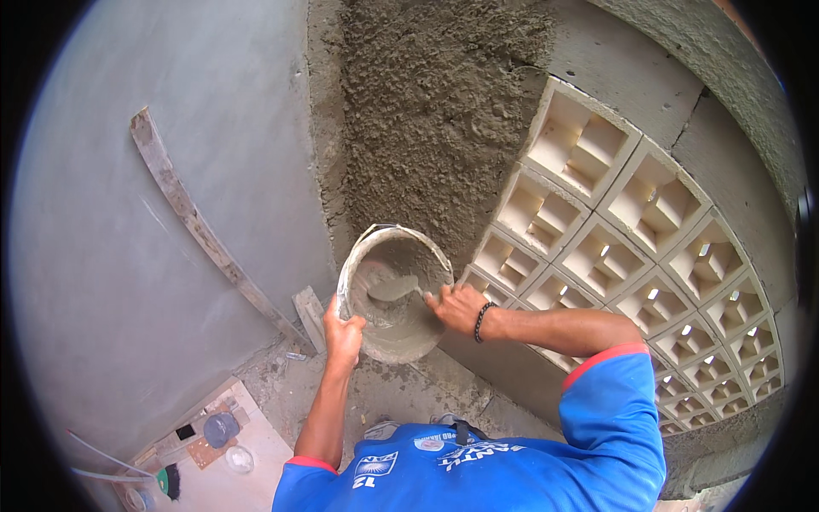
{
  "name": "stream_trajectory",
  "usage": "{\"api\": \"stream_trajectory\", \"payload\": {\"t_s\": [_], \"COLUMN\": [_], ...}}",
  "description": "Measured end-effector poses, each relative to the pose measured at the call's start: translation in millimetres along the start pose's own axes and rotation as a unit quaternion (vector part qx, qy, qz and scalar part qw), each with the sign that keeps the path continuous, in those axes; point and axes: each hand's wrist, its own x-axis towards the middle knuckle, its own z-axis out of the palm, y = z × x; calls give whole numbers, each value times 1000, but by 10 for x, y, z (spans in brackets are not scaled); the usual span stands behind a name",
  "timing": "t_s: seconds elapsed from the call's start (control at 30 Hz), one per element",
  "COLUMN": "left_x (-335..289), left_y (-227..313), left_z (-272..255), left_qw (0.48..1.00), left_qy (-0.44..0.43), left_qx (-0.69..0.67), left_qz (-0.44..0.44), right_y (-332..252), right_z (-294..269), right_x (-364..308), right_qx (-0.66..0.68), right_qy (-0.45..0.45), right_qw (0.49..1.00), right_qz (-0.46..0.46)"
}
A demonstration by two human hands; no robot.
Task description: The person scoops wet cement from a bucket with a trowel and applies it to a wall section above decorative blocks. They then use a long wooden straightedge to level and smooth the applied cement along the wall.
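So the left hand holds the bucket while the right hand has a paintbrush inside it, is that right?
The tool is wrong: the head view shows a trowel in the right hand, inside the bucket, which the left hand does hold.

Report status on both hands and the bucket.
Left hand gripping bucket at its left side. Right hand holding trowel inside bucket. Wet mortar in bucket. Nothing visible blocking the trowel.

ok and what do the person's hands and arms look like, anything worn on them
The left hand is gloveless, as is the right hand, which wears a dark beaded bracelet at the wrist. Short blue sleeves with coral-red cuffs leave the forearms uncovered.
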Motion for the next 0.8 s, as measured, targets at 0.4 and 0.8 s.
{"api": "stream_trajectory", "payload": {"t_s": [0.4, 0.8], "left_x": [-105, -298], "left_y": [-658, -797], "left_z": [94, -23], "left_qw": [988, 986], "left_qy": [44, 10], "left_qx": [143, 169], "left_qz": [49, 4], "right_y": [-323, -496], "right_z": [365, 394], "right_x": [-160, -161], "right_qx": [18, 121], "right_qy": [6, -51], "right_qw": [998, 988], "right_qz": [58, 75]}}
